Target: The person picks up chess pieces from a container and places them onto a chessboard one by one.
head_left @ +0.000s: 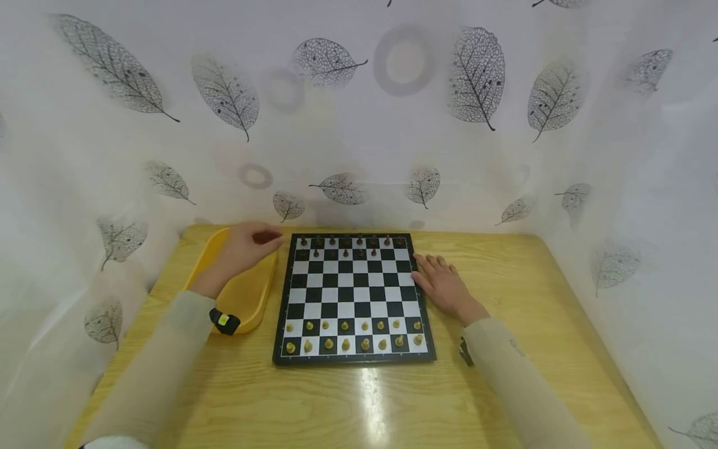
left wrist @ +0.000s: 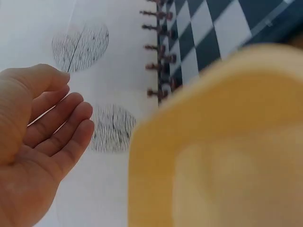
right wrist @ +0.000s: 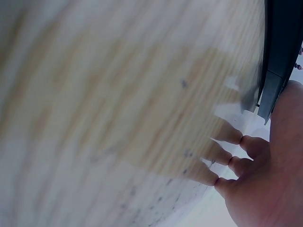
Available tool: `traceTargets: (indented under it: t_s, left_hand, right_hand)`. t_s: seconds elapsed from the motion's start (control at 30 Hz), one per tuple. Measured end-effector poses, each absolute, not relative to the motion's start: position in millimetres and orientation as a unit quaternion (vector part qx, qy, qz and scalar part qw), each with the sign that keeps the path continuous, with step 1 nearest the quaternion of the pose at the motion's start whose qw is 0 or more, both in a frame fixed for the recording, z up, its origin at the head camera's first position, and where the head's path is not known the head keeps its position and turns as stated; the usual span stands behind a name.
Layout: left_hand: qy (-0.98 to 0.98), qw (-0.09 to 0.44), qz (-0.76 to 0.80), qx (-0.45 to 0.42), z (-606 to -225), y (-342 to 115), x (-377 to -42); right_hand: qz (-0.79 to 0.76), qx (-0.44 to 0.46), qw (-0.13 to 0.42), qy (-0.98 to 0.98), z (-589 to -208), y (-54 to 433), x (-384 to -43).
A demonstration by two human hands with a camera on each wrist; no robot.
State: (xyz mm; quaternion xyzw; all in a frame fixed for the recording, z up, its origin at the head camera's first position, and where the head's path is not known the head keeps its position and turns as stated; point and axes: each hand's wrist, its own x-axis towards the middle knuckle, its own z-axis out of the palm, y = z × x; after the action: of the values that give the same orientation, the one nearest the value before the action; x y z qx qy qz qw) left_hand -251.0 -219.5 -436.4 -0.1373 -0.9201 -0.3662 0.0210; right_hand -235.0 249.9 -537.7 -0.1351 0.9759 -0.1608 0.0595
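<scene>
A black-and-white chessboard (head_left: 353, 280) lies on the table. Two rows of yellow chess pieces (head_left: 344, 343) stand along its near side. Dark red pieces (head_left: 360, 239) line its far side, where the second row's two rightmost squares hold no piece. My left hand (head_left: 247, 246) hovers over the yellow tray (head_left: 268, 293), left of the board's far corner. Its fingers (left wrist: 75, 111) are loosely bent, and nothing shows between them and the thumb. The right hand (head_left: 443, 287) rests at the board's right edge, fingers spread; in the right wrist view its fingertips (right wrist: 227, 187) touch the tabletop.
A wood-grain table (head_left: 314, 405) carries the board and tray. Behind and on both sides hangs a pale curtain (head_left: 359, 137) printed with leaves. The tray's rim (left wrist: 151, 156) looms large and blurred in the left wrist view.
</scene>
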Motion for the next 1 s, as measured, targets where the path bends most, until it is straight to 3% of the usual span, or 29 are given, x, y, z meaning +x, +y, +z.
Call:
traceTargets:
  t_s: [0.2,0.53,1.0]
  left_hand:
    - [-0.924,0.028,-0.353,-0.144,-443.6,-262.6,-228.8]
    - [-0.928,-0.068,-0.333,-0.154,-458.8,-309.8,-196.7]
    - [-0.906,-0.205,-0.325,-0.177,-464.1,-322.9,-180.8]
  right_hand:
    - [-0.156,-0.129,0.071,0.977,-538.3,247.9,-235.2]
    - [-0.156,-0.130,0.060,0.977,-534.7,247.2,-233.4]
    - [-0.156,-0.128,0.059,0.978,-535.8,247.5,-233.0]
